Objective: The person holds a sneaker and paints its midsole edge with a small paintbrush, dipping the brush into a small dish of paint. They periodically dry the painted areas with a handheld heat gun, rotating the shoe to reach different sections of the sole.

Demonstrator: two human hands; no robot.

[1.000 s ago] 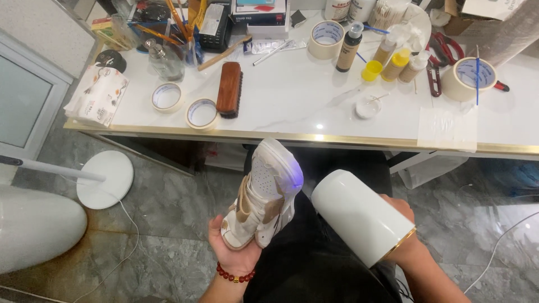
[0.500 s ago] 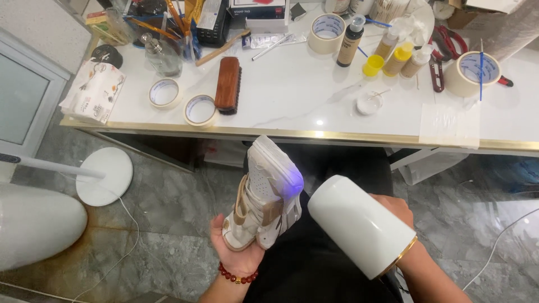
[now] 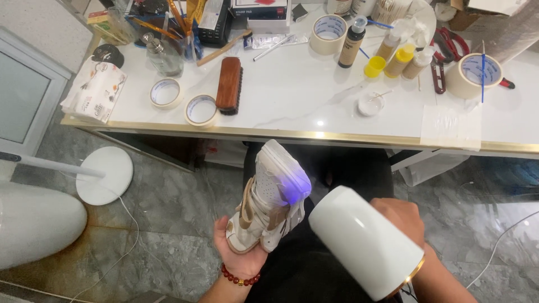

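White marble-look desk (image 3: 292, 112) with gold edge sitting above grey stone floor | left hand (image 3: 242, 253) gripping the heel of a white sneaker (image 3: 270, 196) with tan straps, toe pointing up, violet glow showing on it | right hand (image 3: 400, 220) clasping a white cylindrical dryer (image 3: 362, 241) just beside the sneaker, over the lap.

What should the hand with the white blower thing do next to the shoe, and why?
Probably sweep the white dryer slowly sideways. The right hand aims it at the white sneaker held in the left hand, and its bluish glow lands only on one spot of the toe.
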